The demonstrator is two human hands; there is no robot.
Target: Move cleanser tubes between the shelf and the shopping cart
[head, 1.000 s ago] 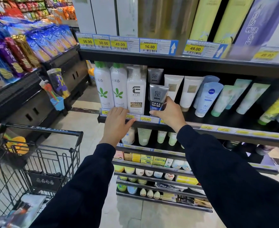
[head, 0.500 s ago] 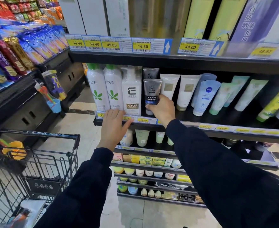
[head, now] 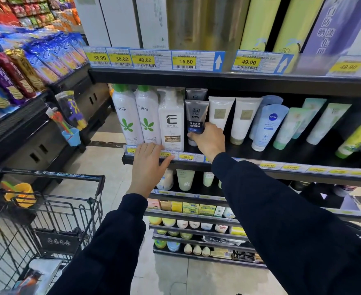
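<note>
Now, nearest of all, two dark sleeves reach forward, and beside them at lower left stands the shopping cart (head: 47,209), its black handle bar and wire basket within easy reach of the shelf (head: 282,167). Past the sleeves, the left hand (head: 148,167) lies flat with relaxed, straight fingers over the price strip at the shelf's front edge, gripping nothing, much as it did a second ago. The change is at the right hand (head: 209,139): a second ago it held the grey men's cleanser tube (head: 196,117) out at the shelf lip, leaning slightly, and since then it has carried the tube deeper. The tube now stands upright on its cap, between the white pump bottle (head: 171,120) on its left and a white tube (head: 220,112) on its right, directly in front of a second grey tube (head: 196,93) of the same kind. The right hand's fingers and thumb remain curled round the tube's lower part, so the grip is not released. Judging from this, the move under way is a return to the shelf rather than a pickup, and the placing looks nearly done; what seems left is letting go without tipping the tube into its neighbours. Farther along the shelf, a pale blue tube (head: 271,124) and green ones lean in their row.
</note>
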